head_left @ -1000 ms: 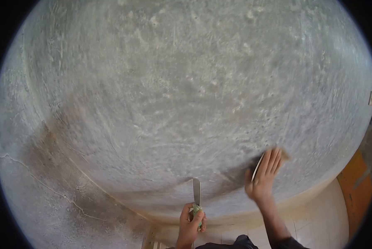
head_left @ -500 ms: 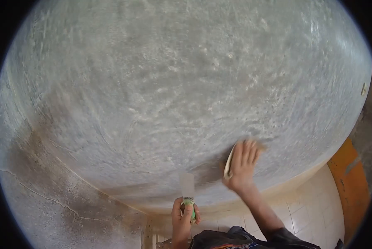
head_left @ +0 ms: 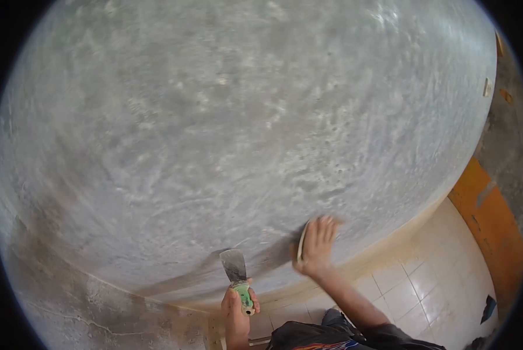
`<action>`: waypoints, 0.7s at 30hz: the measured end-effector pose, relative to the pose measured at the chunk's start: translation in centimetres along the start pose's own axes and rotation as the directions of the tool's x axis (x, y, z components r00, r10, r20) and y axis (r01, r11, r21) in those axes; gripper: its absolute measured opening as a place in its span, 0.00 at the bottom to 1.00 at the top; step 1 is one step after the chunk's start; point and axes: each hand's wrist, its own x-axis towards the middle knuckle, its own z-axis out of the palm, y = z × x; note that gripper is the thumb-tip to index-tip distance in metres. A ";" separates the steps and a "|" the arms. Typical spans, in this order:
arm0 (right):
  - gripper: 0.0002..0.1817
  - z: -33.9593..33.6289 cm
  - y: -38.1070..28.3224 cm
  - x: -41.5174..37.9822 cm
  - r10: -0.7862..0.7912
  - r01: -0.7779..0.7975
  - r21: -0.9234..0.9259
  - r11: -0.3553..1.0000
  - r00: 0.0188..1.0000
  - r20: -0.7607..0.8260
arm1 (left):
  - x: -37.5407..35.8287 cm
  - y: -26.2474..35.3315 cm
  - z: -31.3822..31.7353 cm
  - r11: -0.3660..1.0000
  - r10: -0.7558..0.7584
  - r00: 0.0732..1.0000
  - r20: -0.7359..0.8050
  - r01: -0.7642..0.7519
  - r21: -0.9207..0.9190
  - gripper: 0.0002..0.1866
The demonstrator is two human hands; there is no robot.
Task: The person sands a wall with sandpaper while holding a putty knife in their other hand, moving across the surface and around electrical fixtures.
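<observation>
Under the right hand's (head_left: 315, 248) close-set fingers, a pale-edged pad (head_left: 301, 244) meets the grey wall (head_left: 244, 146), seemingly flattened to spread pressure; the left hand's (head_left: 237, 306) fingers clamp the scraper (head_left: 235, 270) by its handle (head_left: 244, 296), apparently keeping the blade (head_left: 234, 265) outward. Since the earlier frame, the right hand has dropped lower and the blade has tilted left.

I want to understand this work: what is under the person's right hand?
Under the right hand is a thin flat piece, its pale edge showing. The grey wall lies behind. The hand hides most of the piece and the wall directly underneath.
</observation>
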 end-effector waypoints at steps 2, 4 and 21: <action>0.39 -3.2 0.6 5.9 0.040 -0.044 -0.013 0.999 0.970 -0.238 | 0.3 -0.1 0.3 1.000 -0.020 0.999 0.029 0.019 0.018 0.27; 0.39 -3.7 0.1 7.7 0.047 -0.053 -0.015 0.998 0.965 -0.257 | 0.4 -0.3 0.8 0.996 -0.066 0.995 0.077 0.061 0.058 0.26; 0.43 -4.8 7.2 6.7 0.191 -0.166 0.109 0.980 0.936 -0.296 | 2.4 -3.4 3.8 0.971 -0.227 0.913 0.339 0.185 0.150 0.22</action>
